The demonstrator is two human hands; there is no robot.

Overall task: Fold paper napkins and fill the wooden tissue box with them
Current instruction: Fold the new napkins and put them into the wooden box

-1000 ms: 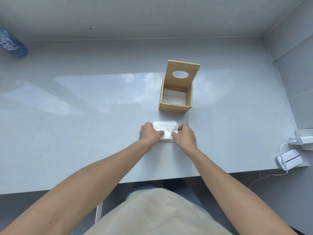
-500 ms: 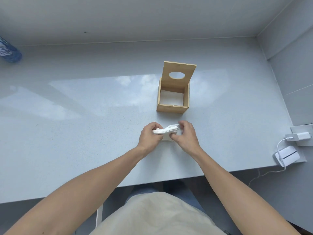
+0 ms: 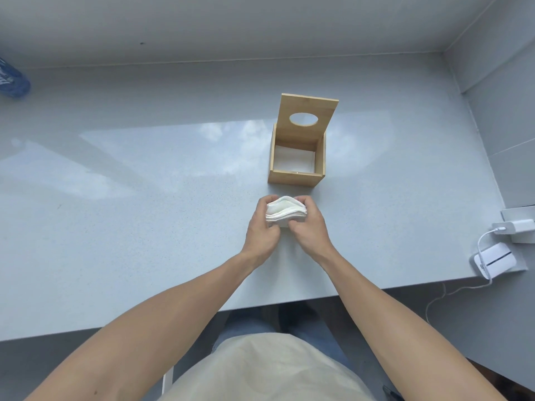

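Lifted napkin stack off counter, where I'd pressed it flat a second before; left hand and right hand clamped its sides, just before open wooden tissue box; ready to load

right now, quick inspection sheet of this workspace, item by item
surface: grey countertop, glossy, reflecting sky
job's things: wooden tissue box with lid raised, white inside; napkin stack bowed upward
clutter: blue bottle at far left edge
grippers: left hand and right hand both squeeze the stack
cables: white cable from charger to small white device
surroundings: grey wall on the right
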